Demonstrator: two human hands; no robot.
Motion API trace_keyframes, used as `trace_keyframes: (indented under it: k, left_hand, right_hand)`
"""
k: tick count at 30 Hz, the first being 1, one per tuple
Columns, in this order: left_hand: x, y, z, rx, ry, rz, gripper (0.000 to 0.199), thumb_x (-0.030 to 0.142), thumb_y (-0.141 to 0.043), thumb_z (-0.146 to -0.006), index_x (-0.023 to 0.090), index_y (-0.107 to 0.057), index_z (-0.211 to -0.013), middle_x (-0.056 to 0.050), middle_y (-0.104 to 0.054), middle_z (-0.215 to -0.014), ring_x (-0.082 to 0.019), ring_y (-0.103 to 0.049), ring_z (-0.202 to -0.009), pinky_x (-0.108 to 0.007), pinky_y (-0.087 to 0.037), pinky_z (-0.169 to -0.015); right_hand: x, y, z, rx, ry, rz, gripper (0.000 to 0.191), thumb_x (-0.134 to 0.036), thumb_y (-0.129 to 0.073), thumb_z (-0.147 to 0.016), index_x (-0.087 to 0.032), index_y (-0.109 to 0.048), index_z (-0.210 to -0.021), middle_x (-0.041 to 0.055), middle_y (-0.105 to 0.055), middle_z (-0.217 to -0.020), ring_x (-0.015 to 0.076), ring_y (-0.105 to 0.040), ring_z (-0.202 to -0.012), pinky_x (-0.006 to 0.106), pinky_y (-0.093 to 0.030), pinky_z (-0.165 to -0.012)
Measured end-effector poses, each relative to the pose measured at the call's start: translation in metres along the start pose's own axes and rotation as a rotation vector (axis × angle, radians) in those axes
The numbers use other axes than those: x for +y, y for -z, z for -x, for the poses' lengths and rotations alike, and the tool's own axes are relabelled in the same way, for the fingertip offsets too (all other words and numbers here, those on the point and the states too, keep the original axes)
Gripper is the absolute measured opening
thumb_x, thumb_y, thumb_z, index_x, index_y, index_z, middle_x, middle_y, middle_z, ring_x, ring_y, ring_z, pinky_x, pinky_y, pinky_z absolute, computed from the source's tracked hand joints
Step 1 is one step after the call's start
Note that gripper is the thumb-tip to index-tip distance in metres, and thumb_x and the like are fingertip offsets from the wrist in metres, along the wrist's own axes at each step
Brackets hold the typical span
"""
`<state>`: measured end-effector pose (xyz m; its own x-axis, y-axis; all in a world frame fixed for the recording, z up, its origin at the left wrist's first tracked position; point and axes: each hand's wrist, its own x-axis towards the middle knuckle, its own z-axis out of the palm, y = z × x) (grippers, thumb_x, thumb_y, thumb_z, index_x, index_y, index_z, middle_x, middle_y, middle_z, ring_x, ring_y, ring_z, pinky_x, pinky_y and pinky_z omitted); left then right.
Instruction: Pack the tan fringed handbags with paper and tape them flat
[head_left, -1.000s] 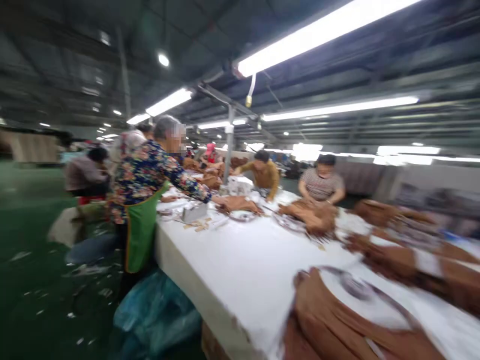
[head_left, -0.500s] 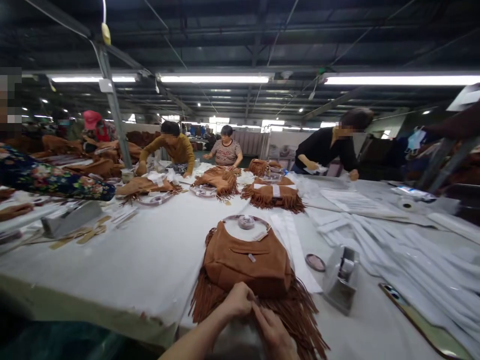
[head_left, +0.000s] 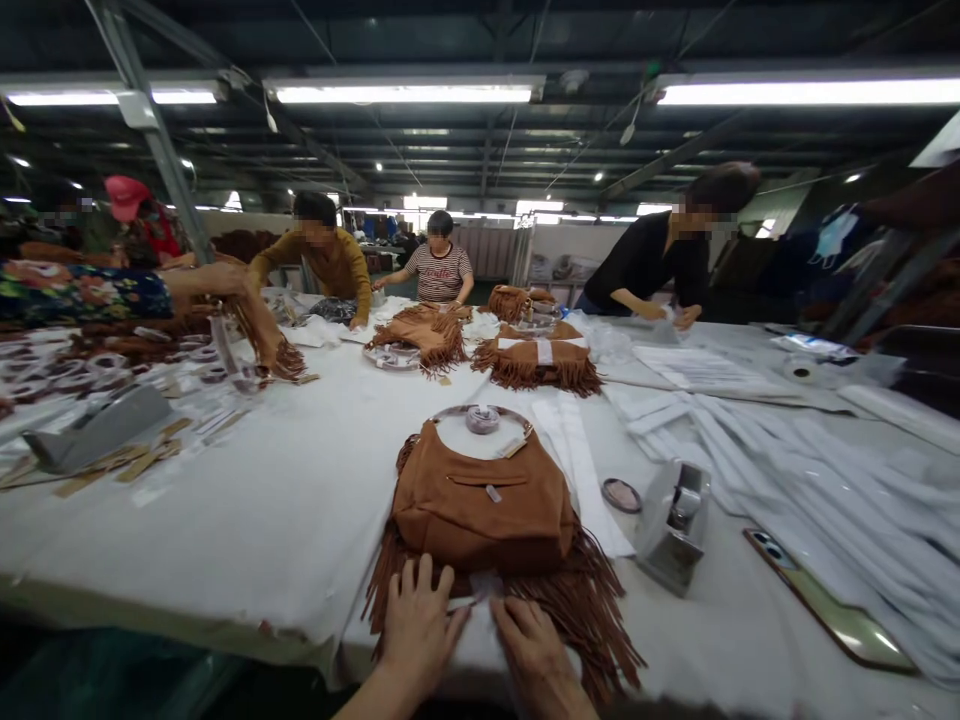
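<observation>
A brown suede shoulder bag point(head_left: 484, 520) with long fringe lies in front of me, its ringed handle pointing away. At its near edge a thin white sheet point(head_left: 478, 635) lies over the fringe, with a small clear piece of film or tape at the bag's bottom edge. My left hand point(head_left: 420, 620) rests on the fringe with fingers spread, its thumb at the sheet. On the sheet's other side, my right hand point(head_left: 536, 650) lies with fingers stretched and close together, touching it. A wrapped roll point(head_left: 482, 419) sits inside the handle ring.
Right of the bag stand a tape dispenser point(head_left: 676, 525), a tape roll point(head_left: 622, 495) and a phone point(head_left: 825, 600). White strips point(head_left: 787, 490) spread beyond them. More fringed bags point(head_left: 544, 355) lie farther back. Another dispenser point(head_left: 105, 425) is at left. Several co-workers stand around the table.
My hands have gone from pinching together at the bag's near edge to lying apart on either side of the white sheet. At left, a co-worker's arm has lifted a brown bag.
</observation>
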<state>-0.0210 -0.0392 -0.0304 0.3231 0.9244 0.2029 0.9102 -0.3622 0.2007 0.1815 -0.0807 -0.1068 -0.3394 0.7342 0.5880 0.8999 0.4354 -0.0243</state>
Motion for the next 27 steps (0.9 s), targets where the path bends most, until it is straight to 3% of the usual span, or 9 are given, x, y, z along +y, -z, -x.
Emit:
trace_keyframes:
  k: [4, 8, 13, 18, 24, 27]
  left_hand:
    - [-0.008, -0.004, -0.018, -0.215, -0.006, -0.03, 0.026, 0.023, -0.038, -0.093, 0.023, -0.054, -0.113, -0.015, -0.051, -0.116, -0.031, -0.06, -0.096, -0.04, -0.052, -0.07]
    - [-0.022, -0.001, -0.038, -0.349, -0.088, 0.051, 0.035, 0.004, -0.034, -0.088, 0.022, -0.05, -0.113, -0.013, -0.056, -0.108, -0.024, -0.066, -0.082, -0.034, -0.05, -0.068]
    - [-0.034, 0.003, -0.054, -0.342, -0.129, 0.225, 0.006, 0.018, -0.045, -0.092, 0.021, -0.05, -0.095, -0.005, -0.066, -0.089, -0.02, -0.066, -0.088, -0.024, -0.044, -0.07]
    - [-0.032, 0.019, -0.07, -0.295, -0.107, 0.379, 0.01, 0.023, -0.044, -0.094, 0.021, -0.047, -0.084, -0.001, -0.066, -0.082, -0.015, -0.065, -0.078, -0.021, -0.038, -0.064]
    - [-0.027, 0.045, -0.082, -0.254, -0.072, 0.545, 0.014, 0.021, -0.048, -0.09, 0.021, -0.046, -0.076, 0.0, -0.063, -0.075, -0.014, -0.061, -0.071, -0.022, -0.035, -0.065]
    - [-0.024, 0.054, -0.084, -0.268, -0.041, 0.63, 0.012, 0.018, -0.049, -0.087, 0.021, -0.047, -0.075, 0.0, -0.063, -0.074, -0.015, -0.06, -0.073, -0.022, -0.034, -0.066]
  right_hand:
    - [-0.009, 0.009, -0.006, -0.046, -0.046, 0.007, 0.04, -0.01, -0.038, -0.086, -0.015, -0.053, -0.124, 0.0116, -0.058, -0.102, 0.0201, -0.053, -0.085, 0.032, -0.048, -0.074]
    - [-0.016, 0.014, -0.013, 0.004, -0.057, 0.11, 0.035, -0.011, -0.041, -0.085, -0.014, -0.06, -0.114, 0.0121, -0.061, -0.103, 0.0217, -0.054, -0.091, 0.034, -0.046, -0.077]
    - [-0.025, 0.016, -0.012, 0.036, 0.062, 0.185, 0.033, -0.012, -0.042, -0.084, -0.016, -0.062, -0.11, 0.0084, -0.061, -0.12, 0.0209, -0.05, -0.112, 0.034, -0.039, -0.094]
    - [-0.038, 0.01, -0.006, 0.019, 0.055, 0.214, 0.033, -0.016, -0.046, -0.083, -0.013, -0.06, -0.112, 0.0095, -0.062, -0.12, 0.0232, -0.051, -0.115, 0.034, -0.04, -0.096]
    - [-0.049, -0.031, -0.019, 0.117, -0.165, 0.232, 0.03, -0.01, -0.045, -0.082, -0.013, -0.063, -0.106, 0.0114, -0.068, -0.104, 0.0245, -0.061, -0.098, 0.037, -0.049, -0.087]
    - [-0.044, -0.048, -0.042, -0.037, -0.32, 0.058, 0.019, -0.014, -0.049, -0.086, -0.014, -0.066, -0.092, 0.0109, -0.068, -0.086, 0.0224, -0.064, -0.082, 0.036, -0.052, -0.075]
